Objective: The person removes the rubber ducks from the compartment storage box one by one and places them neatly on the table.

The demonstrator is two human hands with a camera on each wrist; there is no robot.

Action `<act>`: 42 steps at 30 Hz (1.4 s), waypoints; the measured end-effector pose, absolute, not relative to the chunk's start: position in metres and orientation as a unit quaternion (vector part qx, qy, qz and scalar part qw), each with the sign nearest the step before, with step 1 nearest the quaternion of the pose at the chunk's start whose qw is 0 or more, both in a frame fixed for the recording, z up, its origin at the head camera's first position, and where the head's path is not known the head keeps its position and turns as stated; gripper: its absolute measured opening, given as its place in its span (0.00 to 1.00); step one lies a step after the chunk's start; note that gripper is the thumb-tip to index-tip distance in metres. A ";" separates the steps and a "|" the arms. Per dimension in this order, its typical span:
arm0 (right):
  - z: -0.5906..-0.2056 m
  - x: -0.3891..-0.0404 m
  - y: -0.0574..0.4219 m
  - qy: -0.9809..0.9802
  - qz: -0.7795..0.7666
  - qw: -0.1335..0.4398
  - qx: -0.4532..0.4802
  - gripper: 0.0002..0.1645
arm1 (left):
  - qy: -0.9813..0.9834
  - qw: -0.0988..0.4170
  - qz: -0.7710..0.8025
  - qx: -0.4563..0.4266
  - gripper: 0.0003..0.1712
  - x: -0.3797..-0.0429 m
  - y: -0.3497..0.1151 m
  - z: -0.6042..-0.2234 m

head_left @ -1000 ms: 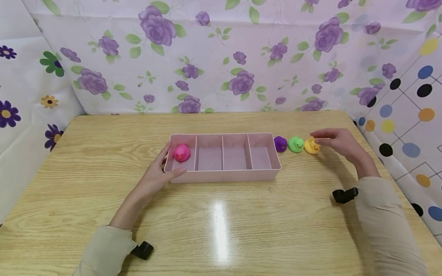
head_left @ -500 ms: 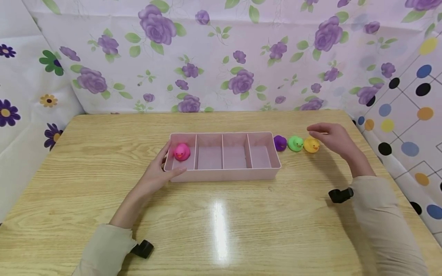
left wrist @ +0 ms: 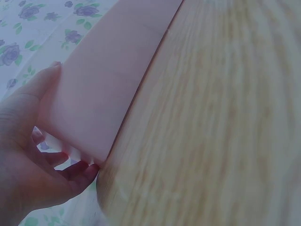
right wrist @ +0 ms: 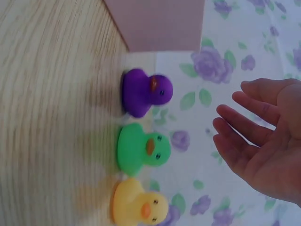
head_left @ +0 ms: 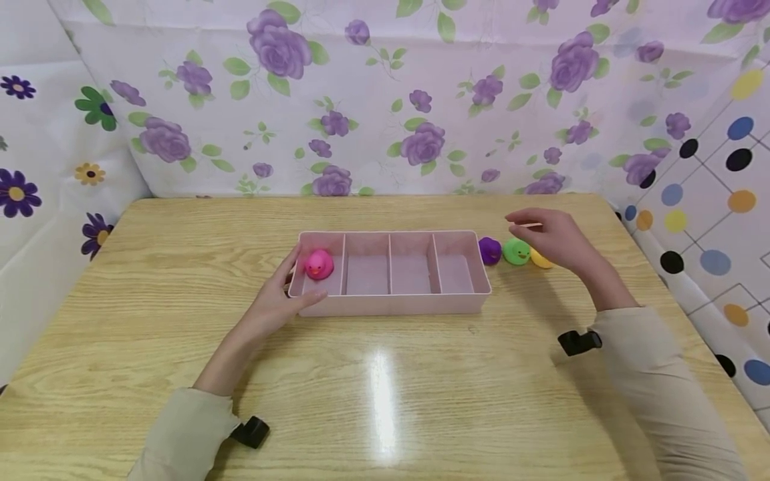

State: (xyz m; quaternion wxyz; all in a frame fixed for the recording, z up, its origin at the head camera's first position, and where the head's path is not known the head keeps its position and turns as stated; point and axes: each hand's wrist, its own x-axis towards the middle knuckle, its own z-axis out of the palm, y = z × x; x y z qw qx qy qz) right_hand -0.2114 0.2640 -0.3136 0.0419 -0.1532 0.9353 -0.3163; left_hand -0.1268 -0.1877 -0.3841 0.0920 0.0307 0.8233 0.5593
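Closest in, two rolled beige sleeves [head_left: 186, 427] reach over the wood-grain worktop [head_left: 457, 381], a small black device [head_left: 251, 432] at the left wrist and another black device [head_left: 579, 343] at the right. Further up, here's the left hand [head_left: 273, 297], its grip firmly around the left end of a long pale-pink plastic box [head_left: 391, 305], thumb against the front wall, fingers curling at the end wall! Four compartments in a row, and sitting in the leftmost one is a bright pink toy duck [head_left: 319, 264]. Across to the right, just beside the box's end, it's a neat line on the worktop: glossy purple toy duck [head_left: 490, 251], light green toy duck [head_left: 515, 251], and yellow toy duck [right wrist: 136, 205], that last one partly covered in the head view. Above them hangs the right hand [head_left: 550, 237], grip loosely open, fingers softly bent, thumb apart from the fingertips, touching none of the three. And right at the back, a white cloth [head_left: 361, 100] with purple roses rises behind it all.
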 end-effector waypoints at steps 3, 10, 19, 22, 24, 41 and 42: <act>-0.310 -0.209 0.252 0.933 -0.314 0.043 -0.171 0.24 | 0.823 0.093 0.560 0.031 0.57 -0.127 -0.187 -0.384; -0.308 -0.208 0.229 0.927 -0.317 0.046 -0.194 0.22 | 0.817 0.093 0.568 0.031 0.57 -0.128 -0.186 -0.386; -0.305 -0.203 0.202 0.915 -0.329 0.062 -0.224 0.23 | 0.819 0.089 0.566 0.032 0.58 -0.128 -0.186 -0.387; -0.304 -0.201 0.194 0.913 -0.331 0.073 -0.227 0.24 | 0.820 0.089 0.565 0.033 0.58 -0.128 -0.186 -0.387; -0.302 -0.201 0.189 0.911 -0.333 0.080 -0.231 0.24 | 0.819 0.089 0.566 0.034 0.58 -0.128 -0.186 -0.387; -0.306 -0.201 0.137 0.880 -0.367 0.088 -0.288 0.21 | 0.818 0.084 0.568 0.033 0.57 -0.128 -0.188 -0.387; -0.306 -0.201 0.133 0.879 -0.366 0.091 -0.291 0.20 | 0.817 0.084 0.569 0.033 0.57 -0.128 -0.188 -0.387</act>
